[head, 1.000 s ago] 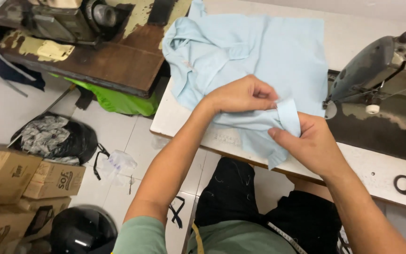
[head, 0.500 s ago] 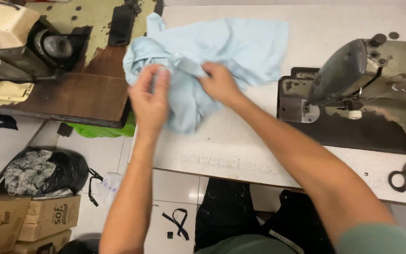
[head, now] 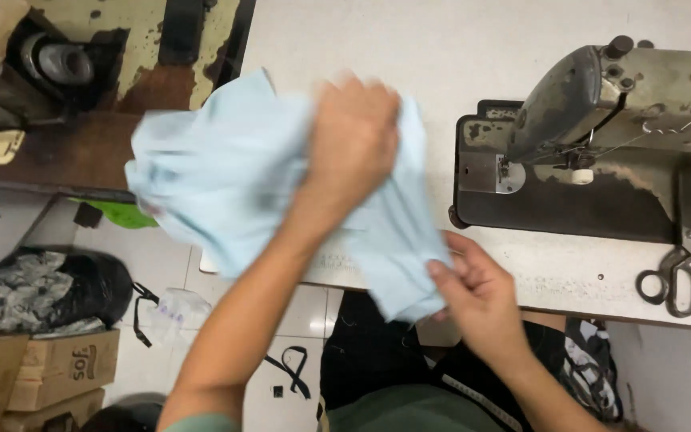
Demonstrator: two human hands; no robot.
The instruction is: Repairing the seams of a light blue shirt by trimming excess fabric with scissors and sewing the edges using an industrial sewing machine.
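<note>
Currently, a pale blue garment [head: 225, 184] is gripped from above by the left hand [head: 353, 140], blurred, over the white table [head: 377, 48]. Its lower edge is pinched by the right hand [head: 477, 292]; beyond that grip a sewing machine [head: 601, 136] and scissors [head: 673, 276] are seen

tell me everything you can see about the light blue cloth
The light blue cloth is a thin, soft-looking woven piece, plain in colour, bunched and creased, partly blurred. It hangs lifted over the near edge of the white table, spreading left past the table's side. The left hand grips it from above near the middle; the right hand pinches its lower corner at the table's front edge. No seams or buttons can be made out.
</note>
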